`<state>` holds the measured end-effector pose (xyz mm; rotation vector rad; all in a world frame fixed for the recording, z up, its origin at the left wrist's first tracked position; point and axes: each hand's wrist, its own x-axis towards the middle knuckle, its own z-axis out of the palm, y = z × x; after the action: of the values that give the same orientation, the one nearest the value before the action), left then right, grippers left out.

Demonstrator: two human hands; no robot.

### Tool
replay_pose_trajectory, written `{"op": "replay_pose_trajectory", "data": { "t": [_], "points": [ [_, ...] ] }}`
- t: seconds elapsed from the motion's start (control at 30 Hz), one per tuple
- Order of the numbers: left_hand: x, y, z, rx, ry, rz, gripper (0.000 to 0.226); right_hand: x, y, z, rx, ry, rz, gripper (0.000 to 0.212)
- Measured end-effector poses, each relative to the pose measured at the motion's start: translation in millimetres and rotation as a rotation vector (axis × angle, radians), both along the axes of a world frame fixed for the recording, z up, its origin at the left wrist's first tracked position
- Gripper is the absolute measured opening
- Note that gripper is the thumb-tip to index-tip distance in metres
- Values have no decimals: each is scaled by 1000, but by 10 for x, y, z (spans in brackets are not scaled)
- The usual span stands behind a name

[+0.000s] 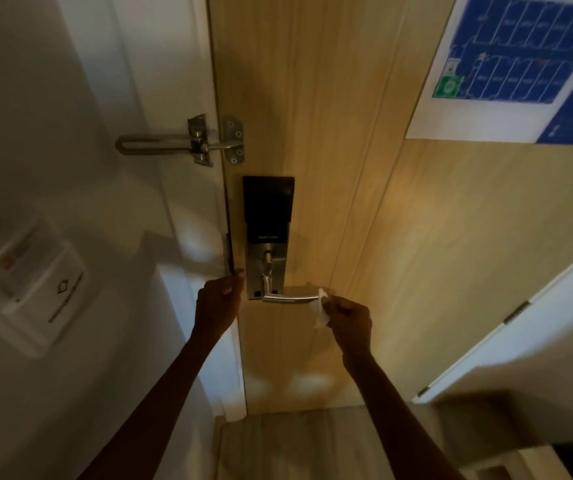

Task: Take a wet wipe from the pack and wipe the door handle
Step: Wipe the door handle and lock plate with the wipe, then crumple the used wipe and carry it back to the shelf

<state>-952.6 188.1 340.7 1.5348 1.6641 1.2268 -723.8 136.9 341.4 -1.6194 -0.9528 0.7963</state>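
A silver lever door handle [288,298] sticks out to the right from a black and silver smart lock plate [267,233] on a wooden door [340,188]. My right hand [345,318] pinches a small white wet wipe [320,308] against the free end of the handle. My left hand [221,299] rests with curled fingers on the door's edge, just left of the lock plate. The wipe pack is not in view.
A metal swing-bar door guard [181,142] bridges the white frame [160,98] and the door above the lock. A white wall switch panel [30,289] is at the left. A blue evacuation plan [517,64] hangs on the door at upper right. A white cabinet door [534,327] stands right.
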Motion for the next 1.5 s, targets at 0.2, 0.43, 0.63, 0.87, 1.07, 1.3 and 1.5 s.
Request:
{"op": "replay_pose_trajectory", "data": {
  "t": [0.2,0.43,0.63,0.87,1.07,1.3,1.5],
  "points": [
    [189,-12,42,-53,-81,87,38,-84,87,31,61,-17,-96,10],
    [171,15,19,-136,-49,77,30,-73,22,36,112,-75,-75,8],
    [179,4,73,-248,-126,86,56,-46,-50,-10,281,-221,-16,24],
    [184,-57,209,-273,-65,56,51,-77,92,46,249,-597,79,25],
    [210,-135,217,-278,-36,68,53,69,157,1,228,-514,133,22],
    [268,-535,57,-172,200,137,41,616,94,-188,52,-555,162,18],
    [812,-881,-45,-209,376,39,33,1236,-210,-184,-14,-534,66,19]
  ]
}}
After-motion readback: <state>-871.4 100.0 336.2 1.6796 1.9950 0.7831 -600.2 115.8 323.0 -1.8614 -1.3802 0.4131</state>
